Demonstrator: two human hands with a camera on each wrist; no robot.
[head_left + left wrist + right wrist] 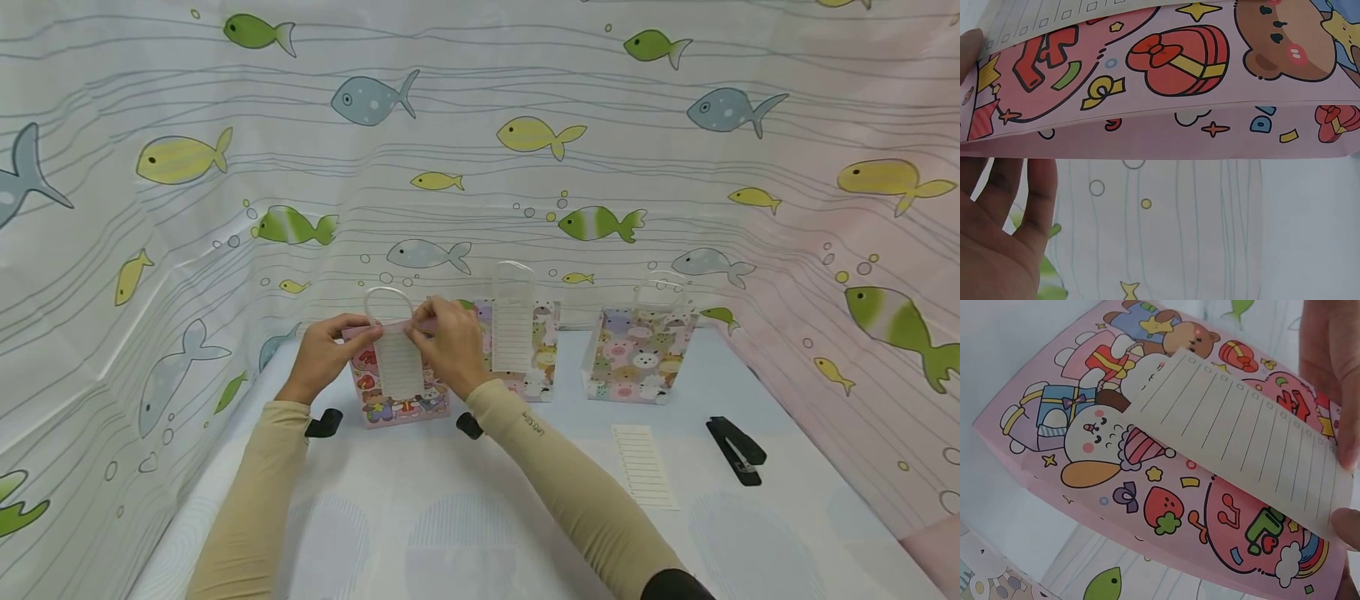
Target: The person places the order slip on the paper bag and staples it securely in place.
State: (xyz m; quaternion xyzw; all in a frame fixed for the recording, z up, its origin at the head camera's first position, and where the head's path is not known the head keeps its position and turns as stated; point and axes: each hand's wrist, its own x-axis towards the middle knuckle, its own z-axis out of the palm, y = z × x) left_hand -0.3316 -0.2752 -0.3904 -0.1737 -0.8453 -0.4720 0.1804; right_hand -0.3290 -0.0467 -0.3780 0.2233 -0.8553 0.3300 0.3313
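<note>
A pink paper gift bag (pixel 405 410) with cartoon animals and presents stands upright on the table, its white handle (pixel 390 290) looping above the top edge. A narrow lined checklist sheet (pixel 401 367) hangs down the front of the bag. My left hand (pixel 324 354) pinches the sheet's upper left corner against the bag's rim, with the thumb in front and fingers (pixel 1038 200) behind the bag. At the upper right corner my right hand (pixel 453 342) pinches sheet and rim together. In the right wrist view the lower end of the sheet stands off the bag.
Behind my right hand stands a second animal-print bag (pixel 543 350) with a lined sheet on its front. A third bag (pixel 641 358) is farther right. Nearer me lie a loose lined sheet (pixel 645 467) and a black stapler (pixel 738 450). A fish-print curtain (pixel 487 100) encloses the table.
</note>
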